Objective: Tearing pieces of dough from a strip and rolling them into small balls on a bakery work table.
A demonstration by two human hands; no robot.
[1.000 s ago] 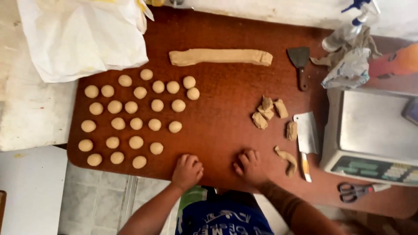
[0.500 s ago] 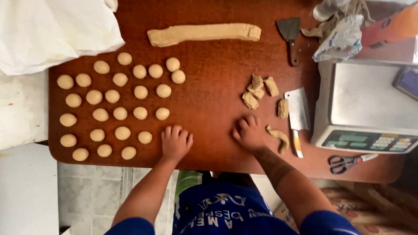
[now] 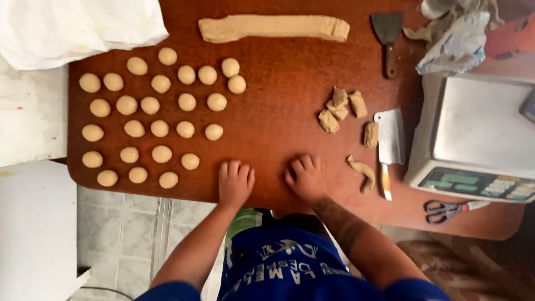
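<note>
Pressing palms down on the brown table (image 3: 290,128), the left hand (image 3: 235,183) and right hand (image 3: 306,177) seem to roll dough underneath, though none shows. Finished dough balls (image 3: 159,129) sit at ten o'clock; cut dough pieces (image 3: 340,108) wait at one o'clock, likely picked up next.

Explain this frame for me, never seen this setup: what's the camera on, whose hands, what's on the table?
There is no machine here. One camera sits on a person's head and looks straight down, so the two bare hands at the bottom are the wearer's own. The left hand and right hand press palm-down on the brown table; whether dough is under them cannot be seen. Left of them lie rows of dough balls. At the far edge lies a long dough log. To the right are cut dough pieces, a cleaver, a scraper, a weighing scale and scissors. A white plastic sheet covers the top left corner.
</note>
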